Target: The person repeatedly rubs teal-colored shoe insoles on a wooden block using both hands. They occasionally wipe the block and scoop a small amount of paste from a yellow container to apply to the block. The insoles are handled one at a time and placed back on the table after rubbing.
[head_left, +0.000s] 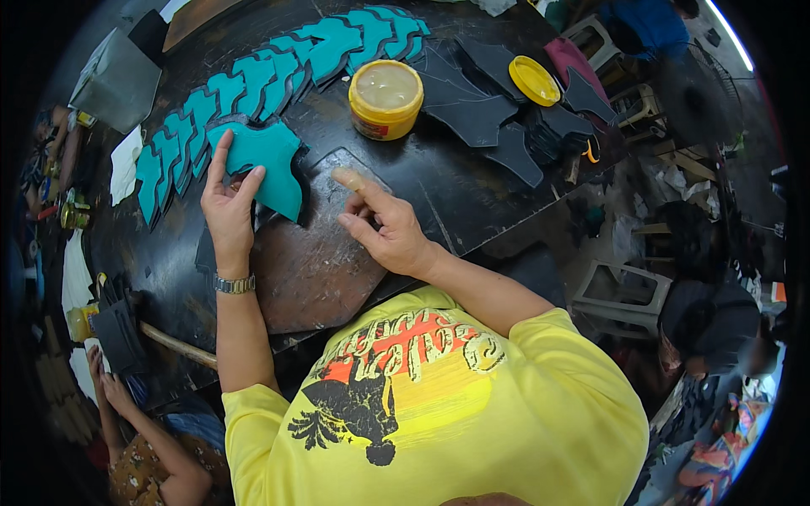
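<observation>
My left hand [228, 207] presses flat on a teal cut piece with a dark edge [268, 160], fingers spread on its lower left part. It lies at the near end of a long overlapping row of teal pieces [278, 67] curving across the dark worktable [460, 198]. My right hand [384, 228] hovers beside it over a worn brown work board [312, 270], holding nothing; its raised forefinger tip is coated with pale glue. An open yellow tub of glue [386, 99] stands just beyond.
The tub's yellow lid [533, 80] lies among black cut pieces [477, 101] at the table's right. Another person's hands [105, 384] work at the lower left near a stack of black pieces [118, 329]. White plastic stools [620, 291] stand on the right.
</observation>
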### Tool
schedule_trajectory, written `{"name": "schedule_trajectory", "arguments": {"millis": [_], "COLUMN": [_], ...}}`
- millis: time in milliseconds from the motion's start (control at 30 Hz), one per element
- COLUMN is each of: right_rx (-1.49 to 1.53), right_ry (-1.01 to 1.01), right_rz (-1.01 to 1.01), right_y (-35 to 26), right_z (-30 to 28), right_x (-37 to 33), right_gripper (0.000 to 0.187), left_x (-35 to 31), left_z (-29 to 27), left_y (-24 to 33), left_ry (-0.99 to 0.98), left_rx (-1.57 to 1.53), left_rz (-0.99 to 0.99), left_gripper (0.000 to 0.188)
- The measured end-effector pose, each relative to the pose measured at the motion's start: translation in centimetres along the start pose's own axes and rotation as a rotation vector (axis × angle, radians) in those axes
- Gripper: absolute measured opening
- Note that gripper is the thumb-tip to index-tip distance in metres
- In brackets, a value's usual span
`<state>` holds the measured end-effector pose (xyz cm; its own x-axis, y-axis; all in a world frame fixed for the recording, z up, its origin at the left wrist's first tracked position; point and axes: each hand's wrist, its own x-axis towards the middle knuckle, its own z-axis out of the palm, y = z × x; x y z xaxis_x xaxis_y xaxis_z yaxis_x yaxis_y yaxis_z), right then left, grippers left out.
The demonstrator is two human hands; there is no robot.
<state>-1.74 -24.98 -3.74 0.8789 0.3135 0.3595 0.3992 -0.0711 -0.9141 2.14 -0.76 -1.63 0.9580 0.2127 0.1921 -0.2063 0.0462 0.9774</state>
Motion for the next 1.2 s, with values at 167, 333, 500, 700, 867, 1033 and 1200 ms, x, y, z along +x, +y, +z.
{"name": "schedule_trajectory", "arguments": {"millis": [167,333,500,700,867,1033,1200], "right_rx": [0.004,0.006,-0.005,0.001,0.022,0.032,0.065], "right_ry": [-0.036,-0.015,-0.036,-0.045,-0.031,-0.034,-0.044], "right_rz": [0.006,-0.004,-0.016,-0.001,-0.003,-0.035,-0.034], "right_y": [-0.13,-0.16,-0.1,-0.05,-0.05,-0.05,-0.1], "right_z": [-0.13,-0.1,-0.16,-0.25,-0.28,-0.44,-0.59], "right_x": [-0.03,0.0,0.05,0.0,0.0,0.16,0.38], "right_gripper": [0.06,0.063,0.063,0.064,0.065,0.066,0.065], "left_x": [-0.06,-0.07,-0.19,-0.22,-0.25,-0.49,-0.5], "left_z": [0.08,0.2,0.09,0.12,0.45,0.81,0.67], "left_y": [-0.07,-0.08,-0.17,-0.25,0.18,0.54,0.36], "left_ry": [-0.007,-0.012,-0.022,-0.022,-0.016,-0.003,0.018], "left_rx": [0.032,0.019,0.02,0.052,0.083,0.094,0.133], "left_rz": [0.015,-0.014,-0.007,-0.027,-0.035,-0.022,-0.039], "left_gripper": [0.066,0.066,0.065,0.064,0.064,0.063,0.063]}}
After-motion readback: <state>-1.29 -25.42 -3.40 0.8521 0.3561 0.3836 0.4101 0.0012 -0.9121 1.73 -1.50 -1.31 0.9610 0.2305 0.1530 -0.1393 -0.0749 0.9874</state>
